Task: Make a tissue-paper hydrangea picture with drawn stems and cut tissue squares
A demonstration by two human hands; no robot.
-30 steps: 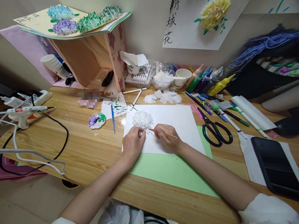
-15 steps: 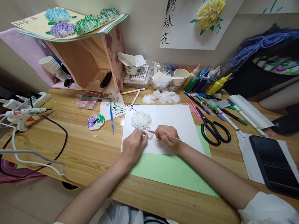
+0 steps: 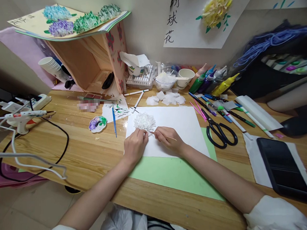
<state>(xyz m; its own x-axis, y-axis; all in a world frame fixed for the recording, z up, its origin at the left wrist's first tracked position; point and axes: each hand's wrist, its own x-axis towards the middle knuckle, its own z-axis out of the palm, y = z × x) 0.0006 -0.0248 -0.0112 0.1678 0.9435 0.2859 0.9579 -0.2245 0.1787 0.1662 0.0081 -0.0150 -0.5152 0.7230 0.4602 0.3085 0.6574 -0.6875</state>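
A white ruffled paper flower (image 3: 144,121) sits near the upper left of a white sheet (image 3: 187,123), which overlaps a green sheet (image 3: 172,172). My left hand (image 3: 136,145) is closed at the flower's lower edge, its fingertips pinched on something I cannot make out. Just right of it, my right hand (image 3: 169,140) grips a thin wooden stick (image 3: 170,138), whose dark tip points at the left fingertips. Small white paper pieces (image 3: 170,98) lie in a pile behind the sheet.
Black scissors (image 3: 220,132), pens and paint bottles (image 3: 224,85) lie or stand at the right, with a black phone (image 3: 285,170) nearer. Left are a paint palette (image 3: 97,124), a blue brush (image 3: 114,121) and a glue gun (image 3: 22,120) with cables. An open box (image 3: 89,63) stands behind.
Both hands have moved slightly up and left, closer to the flower. The stick has moved with my right hand, and its tip now meets the left fingertips.
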